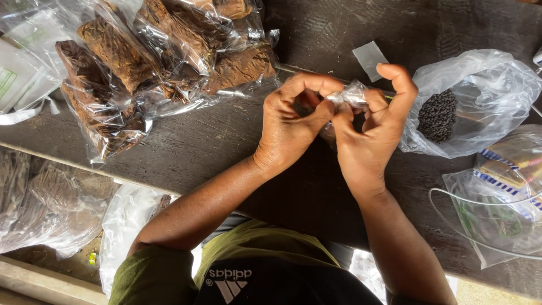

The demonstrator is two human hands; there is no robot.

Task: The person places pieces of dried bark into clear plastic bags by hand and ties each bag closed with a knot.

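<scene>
I see both my left hand [293,116] and right hand [370,127] pinched together on a small clear packet [351,96] at centre frame, its closing unfinished, peppercorn bag [471,101] open at right.

Both hands meet over the dark wooden table [226,147]. The left hand [291,121] and the right hand [372,127] pinch together a small clear plastic bag [351,95]. Just right of the right hand lies an open bag of black seeds [437,116]. Left of the left hand lie packets of brown dried leaves [158,62].
</scene>
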